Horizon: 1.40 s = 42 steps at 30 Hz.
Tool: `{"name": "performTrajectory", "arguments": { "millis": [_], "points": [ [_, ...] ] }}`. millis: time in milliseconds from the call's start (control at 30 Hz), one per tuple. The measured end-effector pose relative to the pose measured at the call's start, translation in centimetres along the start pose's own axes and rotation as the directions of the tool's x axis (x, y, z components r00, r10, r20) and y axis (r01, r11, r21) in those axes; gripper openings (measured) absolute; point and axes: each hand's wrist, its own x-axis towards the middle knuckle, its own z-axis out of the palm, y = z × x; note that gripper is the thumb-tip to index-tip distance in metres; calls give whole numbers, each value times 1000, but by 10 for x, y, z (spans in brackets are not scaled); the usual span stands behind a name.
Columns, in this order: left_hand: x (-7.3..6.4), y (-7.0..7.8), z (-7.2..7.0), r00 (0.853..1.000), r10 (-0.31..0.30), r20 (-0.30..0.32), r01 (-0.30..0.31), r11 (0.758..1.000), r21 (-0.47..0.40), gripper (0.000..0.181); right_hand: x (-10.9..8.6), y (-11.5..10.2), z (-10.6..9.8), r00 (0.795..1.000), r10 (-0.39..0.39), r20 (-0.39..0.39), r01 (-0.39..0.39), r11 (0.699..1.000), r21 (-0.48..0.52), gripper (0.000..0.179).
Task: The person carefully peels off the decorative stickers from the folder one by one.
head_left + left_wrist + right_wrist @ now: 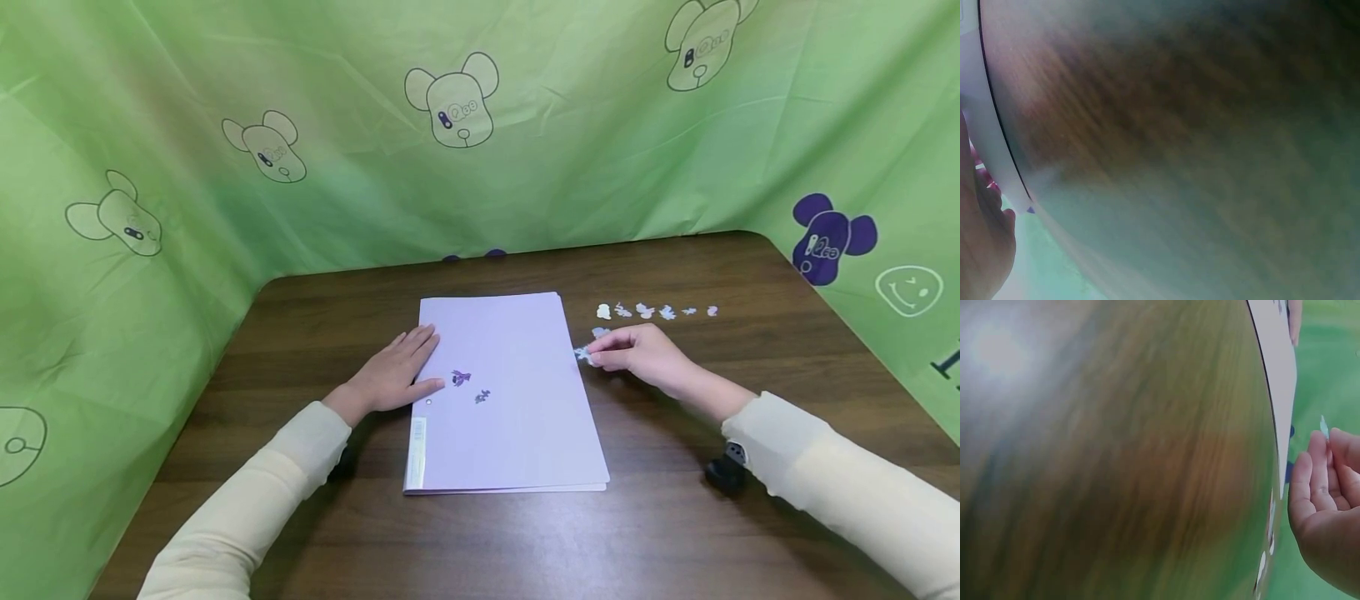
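A pale lilac folder (517, 433) lies on the brown table. Two small purple stickers, an upper one (461, 378) and a lower one (482, 397), are on its left half. My left hand (393, 371) rests flat with fingers spread over the folder's left edge; the left wrist view catches only part of that hand (985, 244). At the folder's right edge, my right hand (641, 354) pinches a small bluish sticker (582, 355) between thumb and fingertips. The right wrist view shows this sticker (1324, 427) edge-on, standing up from the fingertips.
A row of small cut-out stickers (645, 311) lies on the table (337, 317) right of the folder, with another sticker (601, 332) just below it, near the right hand. A green printed cloth (352, 200) hangs behind and beside the table.
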Motion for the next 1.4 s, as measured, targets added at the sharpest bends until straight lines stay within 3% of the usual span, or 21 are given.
{"name": "performTrajectory", "arguments": {
  "millis": [467,833,1067,1400],
  "points": [
    [1,-1,1,1000,10,-10,-10,1000,-2,86,-6,16,-37,997,33,-63,-26,994,107,21],
    [0,-2,1,1000,5,-14,-5,1000,-12,86,-6,33,-71,989,126,-77,-118,989,92,32],
    [0,-2,0,1000,9,-11,-9,1000,-10,86,-7,42,-89,979,178,-94,-173,983,65,25],
    [-1,-2,0,1000,16,-14,-16,1000,-13,85,-6,45,-95,975,200,-97,-202,979,-11,29]
  ]
}}
